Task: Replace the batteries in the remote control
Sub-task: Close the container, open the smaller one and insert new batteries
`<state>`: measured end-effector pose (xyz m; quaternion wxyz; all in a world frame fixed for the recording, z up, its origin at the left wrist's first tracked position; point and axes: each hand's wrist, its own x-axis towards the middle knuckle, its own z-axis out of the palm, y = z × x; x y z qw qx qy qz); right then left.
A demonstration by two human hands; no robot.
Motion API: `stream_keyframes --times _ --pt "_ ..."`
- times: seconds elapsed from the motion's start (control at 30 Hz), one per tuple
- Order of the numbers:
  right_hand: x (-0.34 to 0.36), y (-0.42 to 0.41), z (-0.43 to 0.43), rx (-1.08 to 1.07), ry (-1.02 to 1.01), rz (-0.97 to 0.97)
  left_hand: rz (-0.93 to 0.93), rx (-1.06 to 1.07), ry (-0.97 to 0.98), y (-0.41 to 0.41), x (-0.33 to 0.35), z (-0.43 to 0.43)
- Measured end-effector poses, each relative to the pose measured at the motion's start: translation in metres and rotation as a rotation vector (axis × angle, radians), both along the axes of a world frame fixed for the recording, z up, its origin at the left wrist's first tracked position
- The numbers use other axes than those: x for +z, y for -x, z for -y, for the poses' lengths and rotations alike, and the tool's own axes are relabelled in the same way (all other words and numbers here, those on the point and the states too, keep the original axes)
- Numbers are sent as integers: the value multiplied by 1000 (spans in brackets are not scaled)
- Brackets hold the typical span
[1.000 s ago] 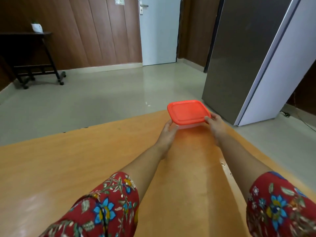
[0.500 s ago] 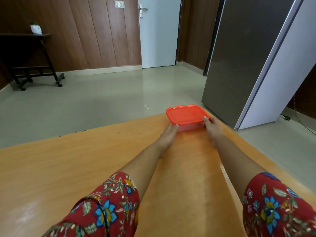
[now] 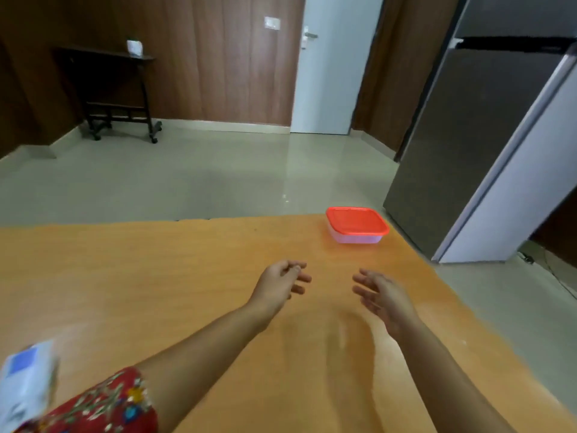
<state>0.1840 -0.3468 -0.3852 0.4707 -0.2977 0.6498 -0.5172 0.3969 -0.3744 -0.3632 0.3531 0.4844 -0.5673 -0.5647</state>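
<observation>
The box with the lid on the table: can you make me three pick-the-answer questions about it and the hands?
1. Where is the box?
A. far right corner of the table
B. on the floor
C. near left corner

2. What colour is its lid?
A. blue
B. green
C. orange-red

3. What are the left hand and right hand doing?
A. gripping the box
B. empty, apart from the box
C. lifting the lid

Answers: 1 A, it sits by the table's far right edge. 2 C, the lid is orange-red. 3 B, both hands hover nearer, holding nothing.

A red-lidded plastic container [image 3: 357, 225] is sitting near the far right corner of the wooden tabletop [image 3: 156, 276], with a grey refrigerator [image 3: 468, 135] standing beyond it.
</observation>
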Motion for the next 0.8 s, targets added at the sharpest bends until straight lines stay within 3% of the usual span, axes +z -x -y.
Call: stream_keyframes --times 0.23,0.4,0.8 --pt "33 -132 -145 159 -47 221 -10 68 -93 -140 30 -158" --pt "33 -220 -202 249 -115 223 -39 221 -93 -219 31 -230" --pt "27 -355 -221 453 -161 115 -247 688 -79 -349 7 -243"
